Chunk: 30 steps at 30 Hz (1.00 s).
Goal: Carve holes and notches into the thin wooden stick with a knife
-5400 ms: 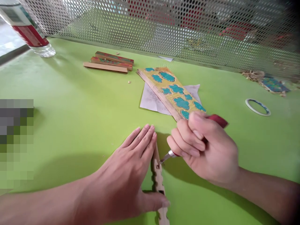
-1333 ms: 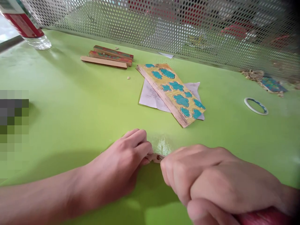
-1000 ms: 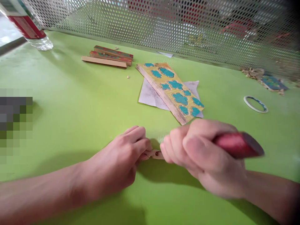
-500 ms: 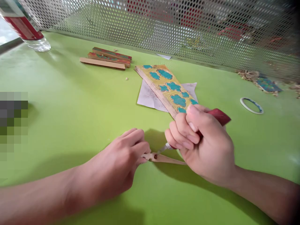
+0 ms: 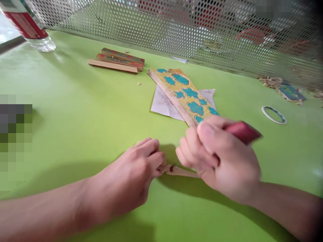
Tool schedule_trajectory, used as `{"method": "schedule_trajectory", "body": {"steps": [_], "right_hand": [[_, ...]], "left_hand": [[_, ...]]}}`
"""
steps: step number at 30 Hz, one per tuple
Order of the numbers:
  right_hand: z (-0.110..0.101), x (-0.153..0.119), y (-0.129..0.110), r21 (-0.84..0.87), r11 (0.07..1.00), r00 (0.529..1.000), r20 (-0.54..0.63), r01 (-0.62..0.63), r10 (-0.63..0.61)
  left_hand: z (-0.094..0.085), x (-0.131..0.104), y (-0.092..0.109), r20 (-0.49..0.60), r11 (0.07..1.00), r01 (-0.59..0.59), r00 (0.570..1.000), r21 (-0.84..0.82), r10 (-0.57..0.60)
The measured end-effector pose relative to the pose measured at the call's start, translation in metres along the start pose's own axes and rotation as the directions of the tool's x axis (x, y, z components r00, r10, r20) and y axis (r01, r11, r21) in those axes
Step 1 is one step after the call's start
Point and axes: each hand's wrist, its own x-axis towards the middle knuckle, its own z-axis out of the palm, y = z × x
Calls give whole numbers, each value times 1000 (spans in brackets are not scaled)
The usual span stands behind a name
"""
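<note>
My left hand [image 5: 137,171] is closed, pinching the left end of a slim, tapering piece of wood [image 5: 181,171] low over the green table [image 5: 83,124]. A dark knot or hole marks the wood just right of my fingertips. My right hand [image 5: 219,154] is wrapped round the red handle of a carving knife [image 5: 243,131], the butt sticking out at the upper right. Its blade is hidden behind my fingers, which are blurred. The wood's right end disappears behind this hand.
A yellow board with teal patches [image 5: 180,94] lies on white paper [image 5: 164,105] beyond my hands. Painted wooden strips [image 5: 118,60] and a water bottle [image 5: 30,30] are farther left. A tape roll [image 5: 274,115] lies right; a perforated metal screen [image 5: 161,33] borders the back.
My right hand has drawn the carving knife back to the right, its metal no longer on the dark spot. My left hand keeps its hold on the wood. The view has shifted slightly.
</note>
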Motion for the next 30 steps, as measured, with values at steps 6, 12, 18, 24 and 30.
{"method": "schedule_trajectory", "body": {"steps": [6,12,18,24,30], "right_hand": [[-14,20,3,233,969,981,-152,-86,124],[-10,3,-15,45,996,991,110,70,-75],[-5,-3,-13,-52,998,991,129,28,-21],[-1,-7,-11,-184,974,958,275,133,-79],[-8,-20,-16,-287,902,840,527,322,-132]], "left_hand": [[1,-1,1,30,998,-9,1000,57,7],[0,-1,1,32,999,23,999,43,-24],[0,-2,1,1,999,47,999,-24,-47],[1,-1,1,-24,999,23,999,-35,-24],[-3,-1,1,53,999,16,998,-35,-14]]}}
